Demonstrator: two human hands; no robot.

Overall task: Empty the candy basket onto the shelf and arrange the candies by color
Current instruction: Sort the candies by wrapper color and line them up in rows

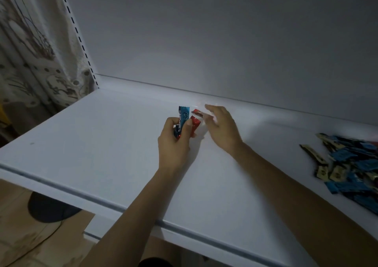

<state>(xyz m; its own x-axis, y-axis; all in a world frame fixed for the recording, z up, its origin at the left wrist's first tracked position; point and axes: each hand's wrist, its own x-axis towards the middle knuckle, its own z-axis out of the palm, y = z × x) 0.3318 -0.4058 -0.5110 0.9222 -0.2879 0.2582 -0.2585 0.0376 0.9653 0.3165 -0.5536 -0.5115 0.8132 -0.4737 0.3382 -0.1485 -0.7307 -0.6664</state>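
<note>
On the white shelf (pixel 102 144), the left hand (pixel 173 142) grips a blue candy (pixel 182 115) and a red candy (pixel 194 123) upright. The right hand (pixel 222 129) is spread flat-fingered beside another red candy (pixel 199 113) near the shelf's back edge; contact is unclear. A pile of blue and gold candies (pixel 351 170) lies at the shelf's right end.

Open shelf (pixel 92 154) surface spans the left half and front edge, bounded rearward by the back panel (pixel 225 41), leftward by the slotted upright (pixel 80 41), centrally by the left hand (pixel 173 146) gripping candy sticks (pixel 183 115) beside the right hand (pixel 223 128), rightward by the candy pile (pixel 351 164).
</note>
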